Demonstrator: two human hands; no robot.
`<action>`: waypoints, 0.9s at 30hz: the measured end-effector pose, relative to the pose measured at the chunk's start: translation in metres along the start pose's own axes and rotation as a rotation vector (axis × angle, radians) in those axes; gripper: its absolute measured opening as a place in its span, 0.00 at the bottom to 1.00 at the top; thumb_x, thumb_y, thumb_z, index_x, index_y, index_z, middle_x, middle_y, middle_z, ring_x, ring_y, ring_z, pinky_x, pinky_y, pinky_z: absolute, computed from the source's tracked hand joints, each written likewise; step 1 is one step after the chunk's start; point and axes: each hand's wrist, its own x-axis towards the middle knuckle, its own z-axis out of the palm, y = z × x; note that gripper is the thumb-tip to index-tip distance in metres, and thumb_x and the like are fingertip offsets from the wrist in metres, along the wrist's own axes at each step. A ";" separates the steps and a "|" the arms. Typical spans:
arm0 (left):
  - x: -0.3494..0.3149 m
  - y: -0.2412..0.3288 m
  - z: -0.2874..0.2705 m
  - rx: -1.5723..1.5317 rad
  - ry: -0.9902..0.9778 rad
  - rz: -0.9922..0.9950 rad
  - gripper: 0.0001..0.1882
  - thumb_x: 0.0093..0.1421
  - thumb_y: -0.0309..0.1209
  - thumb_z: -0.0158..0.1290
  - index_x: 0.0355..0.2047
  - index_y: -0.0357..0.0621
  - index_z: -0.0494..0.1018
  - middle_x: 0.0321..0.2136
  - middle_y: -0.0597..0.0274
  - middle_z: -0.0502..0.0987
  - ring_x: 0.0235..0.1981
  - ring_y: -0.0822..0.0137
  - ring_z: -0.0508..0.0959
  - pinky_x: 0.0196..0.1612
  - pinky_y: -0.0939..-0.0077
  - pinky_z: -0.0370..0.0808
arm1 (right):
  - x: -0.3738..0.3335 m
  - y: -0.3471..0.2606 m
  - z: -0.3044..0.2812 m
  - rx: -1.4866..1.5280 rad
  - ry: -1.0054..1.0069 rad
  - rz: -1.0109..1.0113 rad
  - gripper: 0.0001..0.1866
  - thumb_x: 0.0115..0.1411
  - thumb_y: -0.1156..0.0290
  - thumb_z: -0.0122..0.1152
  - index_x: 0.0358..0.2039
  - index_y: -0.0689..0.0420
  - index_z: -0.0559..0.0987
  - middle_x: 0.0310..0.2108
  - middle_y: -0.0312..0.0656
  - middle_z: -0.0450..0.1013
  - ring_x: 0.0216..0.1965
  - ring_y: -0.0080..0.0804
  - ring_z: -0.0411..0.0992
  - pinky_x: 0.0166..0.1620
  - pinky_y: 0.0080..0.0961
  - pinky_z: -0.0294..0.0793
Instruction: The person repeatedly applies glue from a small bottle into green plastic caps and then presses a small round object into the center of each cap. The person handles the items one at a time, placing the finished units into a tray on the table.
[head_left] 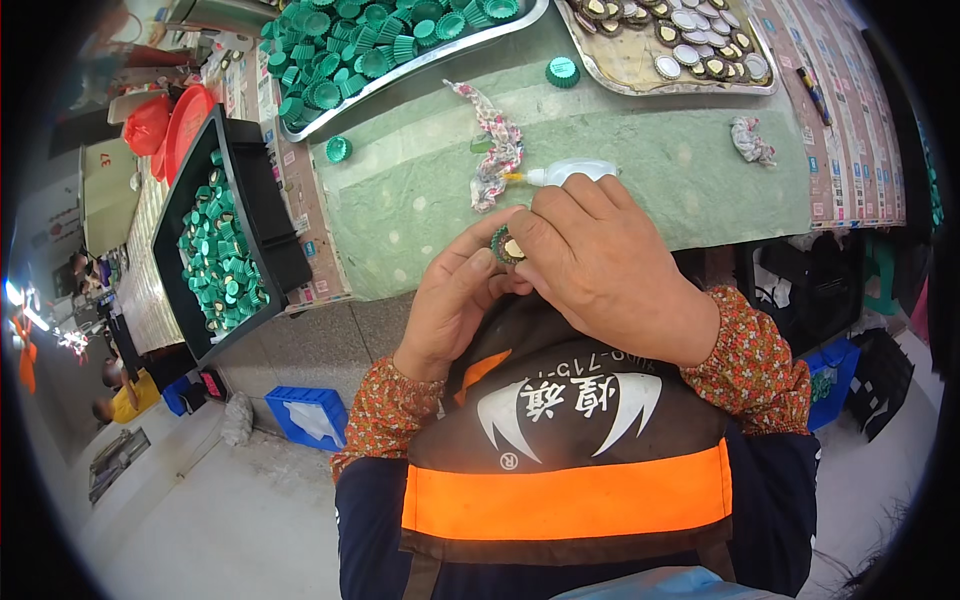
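Left hand (452, 295), right hand (610, 265): pinching one cap (501, 240).
Black bin (274, 240), nine o'clock: done ones (222, 255), I guess.
Tray (415, 75), eleven o'clock: caps (370, 45) waiting, maybe.

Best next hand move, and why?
Probably press the pale disc into the green cap with the right hand: that hand and the left hand meet at the cap, and whether the disc is fully seated isn't visible.

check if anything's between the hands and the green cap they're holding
Nothing visible: the left hand and right hand both meet the green cap directly. The translucent bottle and long patterned rag lie beyond.
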 end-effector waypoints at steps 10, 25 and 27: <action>0.003 -0.002 0.008 0.075 0.001 0.011 0.28 0.74 0.36 0.46 0.70 0.35 0.59 0.45 0.60 0.78 0.46 0.71 0.79 0.53 0.71 0.77 | -0.001 0.004 -0.003 -0.043 -0.020 -0.056 0.09 0.53 0.71 0.57 0.35 0.59 0.74 0.33 0.41 0.70 0.39 0.37 0.70 0.41 0.33 0.69; 0.008 -0.019 0.025 0.210 0.016 0.319 0.11 0.71 0.24 0.44 0.52 0.43 0.64 0.36 0.65 0.74 0.30 0.78 0.75 0.33 0.80 0.75 | -0.007 -0.008 0.008 0.247 0.015 -0.046 0.16 0.56 0.81 0.65 0.45 0.63 0.75 0.36 0.49 0.70 0.37 0.49 0.68 0.39 0.41 0.68; 0.010 -0.017 0.024 0.189 0.012 0.337 0.11 0.69 0.23 0.46 0.50 0.44 0.60 0.36 0.64 0.74 0.28 0.77 0.74 0.32 0.80 0.73 | -0.003 -0.010 0.004 0.318 -0.004 -0.009 0.14 0.57 0.81 0.64 0.44 0.63 0.75 0.34 0.46 0.70 0.35 0.42 0.69 0.38 0.35 0.68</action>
